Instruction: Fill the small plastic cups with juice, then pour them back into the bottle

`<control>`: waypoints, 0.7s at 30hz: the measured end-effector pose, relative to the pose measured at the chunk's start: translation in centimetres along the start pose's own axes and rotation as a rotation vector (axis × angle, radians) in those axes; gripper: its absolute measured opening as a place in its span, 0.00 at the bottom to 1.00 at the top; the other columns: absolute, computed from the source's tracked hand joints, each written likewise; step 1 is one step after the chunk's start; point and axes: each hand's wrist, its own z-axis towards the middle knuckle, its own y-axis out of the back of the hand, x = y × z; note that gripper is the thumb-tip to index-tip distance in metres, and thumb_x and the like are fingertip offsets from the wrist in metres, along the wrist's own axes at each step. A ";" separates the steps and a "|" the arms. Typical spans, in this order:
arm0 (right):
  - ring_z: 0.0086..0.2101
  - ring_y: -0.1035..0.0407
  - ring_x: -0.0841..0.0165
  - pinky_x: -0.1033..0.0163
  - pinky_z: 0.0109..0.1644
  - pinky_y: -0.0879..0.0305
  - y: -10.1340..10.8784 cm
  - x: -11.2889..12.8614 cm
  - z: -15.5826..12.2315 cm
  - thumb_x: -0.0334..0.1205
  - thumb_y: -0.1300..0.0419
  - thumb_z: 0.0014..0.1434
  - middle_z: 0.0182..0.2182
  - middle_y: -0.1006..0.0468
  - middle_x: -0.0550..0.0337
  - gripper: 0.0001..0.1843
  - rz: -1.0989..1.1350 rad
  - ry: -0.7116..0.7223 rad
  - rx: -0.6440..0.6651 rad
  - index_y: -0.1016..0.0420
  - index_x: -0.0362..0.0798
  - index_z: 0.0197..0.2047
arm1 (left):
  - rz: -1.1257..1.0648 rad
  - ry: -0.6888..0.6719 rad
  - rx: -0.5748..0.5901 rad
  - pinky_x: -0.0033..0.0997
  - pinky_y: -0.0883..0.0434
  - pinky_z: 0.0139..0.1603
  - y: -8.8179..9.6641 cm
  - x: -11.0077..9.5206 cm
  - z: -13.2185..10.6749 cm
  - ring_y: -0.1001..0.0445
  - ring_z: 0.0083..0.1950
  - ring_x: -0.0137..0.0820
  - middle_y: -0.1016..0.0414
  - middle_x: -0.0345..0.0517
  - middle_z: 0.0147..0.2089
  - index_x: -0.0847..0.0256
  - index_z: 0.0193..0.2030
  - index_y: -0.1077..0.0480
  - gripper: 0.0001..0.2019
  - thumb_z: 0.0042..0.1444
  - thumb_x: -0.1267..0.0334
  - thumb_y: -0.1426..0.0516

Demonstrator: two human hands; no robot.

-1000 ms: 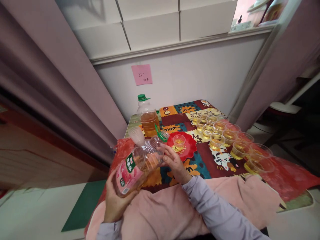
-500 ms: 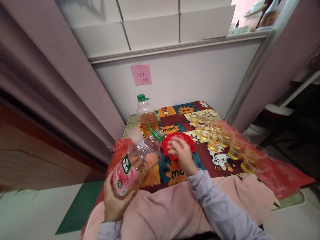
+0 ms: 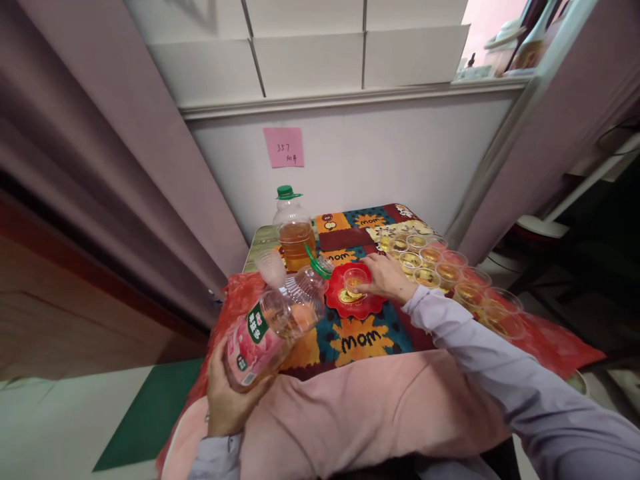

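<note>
My left hand [image 3: 233,390] is wrapped round the lower part of a large clear plastic bottle [image 3: 273,327] with a pink label. The bottle leans to the right, its neck and green handle ring [image 3: 319,263] near a red scalloped plate [image 3: 353,311]. On that plate sits a small clear plastic cup [image 3: 353,277]; how much liquid it holds is hard to tell. My right hand [image 3: 387,277] reaches in from the right, its thumb and fingers closed about the cup's right side. A stack of clear cups [image 3: 271,268] stands behind the tilted bottle.
A second bottle [image 3: 296,233] with a green cap, partly filled with amber liquid, stands at the back left. Several cups of yellow liquid [image 3: 447,270] stand in rows at the right. Red plastic sheeting [image 3: 233,303] hangs at the table's sides. A white wall [image 3: 380,147] rises behind.
My right hand has moved from above the plate to the cup's right side, uncovering the cup. The left hand and tilted bottle have barely moved. The view has shifted slightly.
</note>
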 end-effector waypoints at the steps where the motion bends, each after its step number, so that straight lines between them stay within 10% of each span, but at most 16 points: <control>1: 0.63 0.27 0.42 0.34 0.74 0.45 -0.3 0.1 0.2 0.70 0.29 0.58 0.65 0.24 0.34 0.45 -0.005 -0.007 0.017 0.23 0.45 0.65 | -0.006 0.000 0.004 0.67 0.35 0.76 0.0 0.0 0.1 0.30 0.73 0.60 0.31 0.60 0.72 0.54 0.73 0.36 0.57 0.35 0.50 0.21; 21: 0.73 0.42 0.38 0.23 0.76 0.58 0.3 0.6 -0.6 0.66 0.29 0.58 0.74 0.34 0.30 0.35 0.071 -0.029 -0.139 0.18 0.45 0.55 | -0.069 0.019 -0.011 0.64 0.33 0.75 -0.3 -0.7 0.4 0.28 0.71 0.59 0.29 0.58 0.70 0.54 0.70 0.34 0.55 0.33 0.49 0.21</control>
